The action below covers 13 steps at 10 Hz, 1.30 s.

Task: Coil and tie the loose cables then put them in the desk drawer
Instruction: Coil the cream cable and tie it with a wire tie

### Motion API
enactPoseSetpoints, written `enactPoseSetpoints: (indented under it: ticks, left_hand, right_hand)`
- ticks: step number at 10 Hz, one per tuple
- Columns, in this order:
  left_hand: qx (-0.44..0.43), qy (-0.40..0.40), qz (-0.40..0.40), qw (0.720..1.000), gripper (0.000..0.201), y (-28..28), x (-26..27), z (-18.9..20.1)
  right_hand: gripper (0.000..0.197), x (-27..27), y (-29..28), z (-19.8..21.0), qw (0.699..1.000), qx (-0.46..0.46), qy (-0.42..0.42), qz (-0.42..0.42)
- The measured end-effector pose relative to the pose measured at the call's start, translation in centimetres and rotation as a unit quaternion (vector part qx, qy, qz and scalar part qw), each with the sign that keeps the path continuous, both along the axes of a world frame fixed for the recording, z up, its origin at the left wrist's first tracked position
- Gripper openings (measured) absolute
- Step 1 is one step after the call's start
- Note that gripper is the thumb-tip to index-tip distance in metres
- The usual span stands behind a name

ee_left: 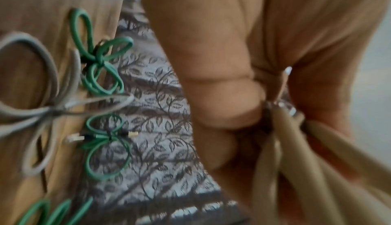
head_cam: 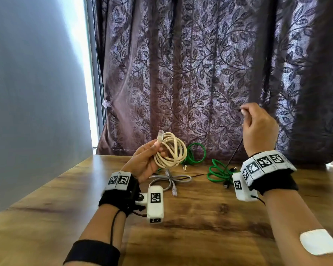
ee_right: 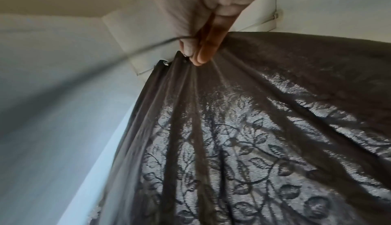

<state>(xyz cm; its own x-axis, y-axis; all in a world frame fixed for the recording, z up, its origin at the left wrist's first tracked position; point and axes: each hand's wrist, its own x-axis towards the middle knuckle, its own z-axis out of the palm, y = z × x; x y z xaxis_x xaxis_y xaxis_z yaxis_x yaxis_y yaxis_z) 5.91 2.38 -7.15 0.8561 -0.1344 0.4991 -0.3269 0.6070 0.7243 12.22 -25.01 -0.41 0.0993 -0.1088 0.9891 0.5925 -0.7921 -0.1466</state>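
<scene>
The left hand (head_cam: 144, 162) holds the coiled cream cable (head_cam: 171, 152) up above the wooden desk (head_cam: 210, 214), fingers curled round its loops. The right hand (head_cam: 258, 127), raised on the right, pinches what looks like a thin black tie (head_cam: 234, 153), blurred here. A tied grey cable (head_cam: 171, 180) and green cables (head_cam: 218, 172) lie at the desk's far side.

The left hand (head_cam: 144, 162) held a coiled cream network cable (head_cam: 171, 151) above the wooden desk (head_cam: 200, 217), its clear plug up. The right hand (head_cam: 258, 127), raised, pinched a thin black tie (head_cam: 234, 154). Tied grey (head_cam: 171, 179) and green cables (head_cam: 218, 172) lay behind.
</scene>
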Motion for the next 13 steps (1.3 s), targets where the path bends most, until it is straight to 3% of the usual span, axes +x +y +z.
enactPoseSetpoints:
  ticks: [2, 3, 5, 6, 8, 9, 10, 11, 12, 13]
  left_hand:
    - [0.005, 0.025, -0.107, 0.994, 0.039, -0.8, -1.5, 0.3]
    - [-0.007, -0.008, -0.141, 0.99, 0.031, -1.5, -2.8, 1.0]
    - [-0.04, 0.069, -0.215, 0.973, 0.031, -0.6, -2.2, 0.5]
    - [-0.016, 0.06, -0.166, 0.984, 0.035, -0.4, -2.2, 0.8]
    - [-0.009, 0.036, -0.183, 0.982, 0.031, -1.5, -1.7, 1.0]
    - [-0.016, 0.008, -0.179, 0.984, 0.029, -1.9, -1.6, 0.7]
    - [-0.019, 0.027, -0.229, 0.973, 0.034, -2.1, -1.9, -0.2]
    - [0.039, 0.043, -0.18, 0.982, 0.033, -2.9, -1.4, -0.8]
    - [0.061, 0.069, -0.194, 0.977, 0.033, -3.4, -1.1, -0.6]
    - [0.058, 0.068, -0.213, 0.973, 0.034, -3.2, -1.3, -0.1]
  right_hand:
    - [0.015, 0.2, 1.8, -0.4, 0.995, -0.024, -0.039, 0.092]
    - [0.016, -0.6, 4.6, -0.2, 0.983, 0.047, -0.037, 0.176]
    - [0.016, 0.2, 4.3, -0.1, 0.942, 0.239, -0.03, 0.233]
    - [0.016, 0.5, 4.3, -0.5, 0.936, 0.265, -0.02, 0.232]
    - [0.014, 0.1, 7.3, -1.3, 0.926, 0.27, 0.026, 0.261]
    - [0.014, 0.3, 8.4, -1.6, 0.91, 0.294, 0.072, 0.284]
    - [0.013, -0.3, 9.5, -1.9, 0.887, 0.304, 0.118, 0.327]
    - [0.014, -1.1, 10.7, -2.4, 0.893, 0.259, 0.145, 0.338]
    - [0.015, -1.6, 11.5, -2.8, 0.874, 0.175, 0.227, 0.393]
    - [0.012, -1.2, 11.2, -2.8, 0.828, 0.144, 0.337, 0.425]
